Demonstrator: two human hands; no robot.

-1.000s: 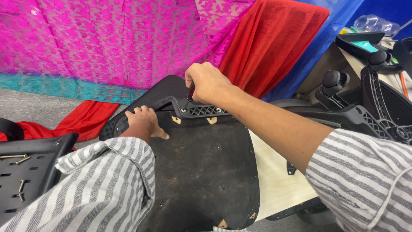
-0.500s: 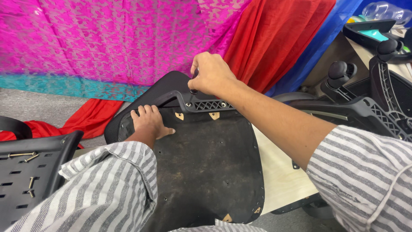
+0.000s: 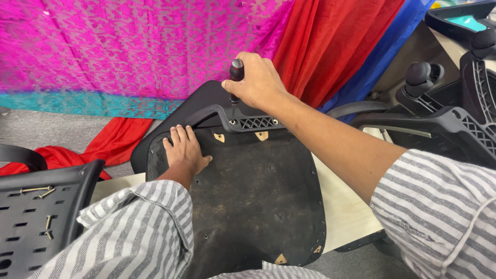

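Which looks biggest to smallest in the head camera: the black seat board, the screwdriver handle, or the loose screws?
1. Black seat board
2. Screwdriver handle, in the right hand
3. Loose screws, which lie nearer the camera yet look smallest

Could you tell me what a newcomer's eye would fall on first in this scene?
Probably the right hand at centre, gripping a screwdriver upright over a black plastic bracket. The left hand presses flat on the black seat underside, with bright pink cloth behind.

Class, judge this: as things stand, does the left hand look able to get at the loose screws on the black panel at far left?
Probably yes. The left hand lies flat on the seat base, holding nothing, and the screws lie uncovered on the panel with nothing between.
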